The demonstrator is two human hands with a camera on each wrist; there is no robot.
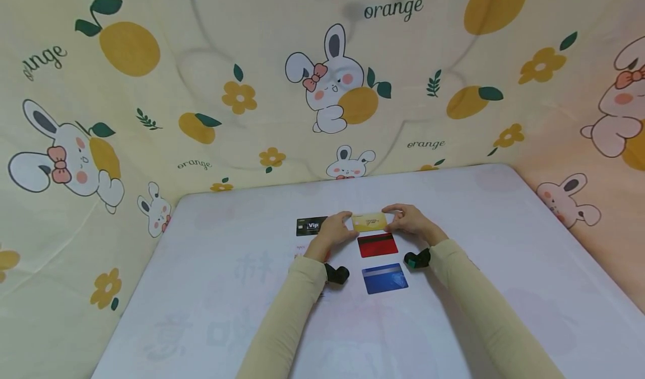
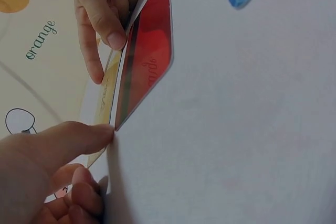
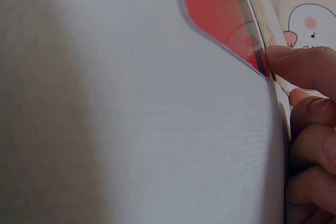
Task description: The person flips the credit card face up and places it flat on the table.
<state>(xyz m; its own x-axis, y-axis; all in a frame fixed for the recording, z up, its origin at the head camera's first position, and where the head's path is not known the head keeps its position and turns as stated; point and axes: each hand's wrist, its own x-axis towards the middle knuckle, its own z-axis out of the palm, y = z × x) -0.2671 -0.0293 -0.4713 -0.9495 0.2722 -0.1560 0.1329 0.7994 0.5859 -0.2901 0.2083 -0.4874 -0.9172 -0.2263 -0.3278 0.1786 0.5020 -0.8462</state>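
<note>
A gold card (image 1: 369, 221) lies between the two hands at the far end of a group of cards. My left hand (image 1: 336, 229) grips its left end, thumb at the near corner and index finger at the far one. The right hand (image 1: 407, 220) holds the opposite end the same way. In the left wrist view, the left thumb (image 2: 97, 137) presses at the card's near edge. Just below the gold card is a red card (image 1: 378, 246) with a dark stripe, also seen close up in the right wrist view.
Nearer me, a blue card (image 1: 385, 279) lies on the white table (image 1: 227, 295). A black Vip card (image 1: 308, 226) sits left of the left hand, partly covered by it. Below that, a pale card (image 1: 300, 247) is mostly hidden by the left arm. A patterned cloth (image 1: 272, 48) hangs behind.
</note>
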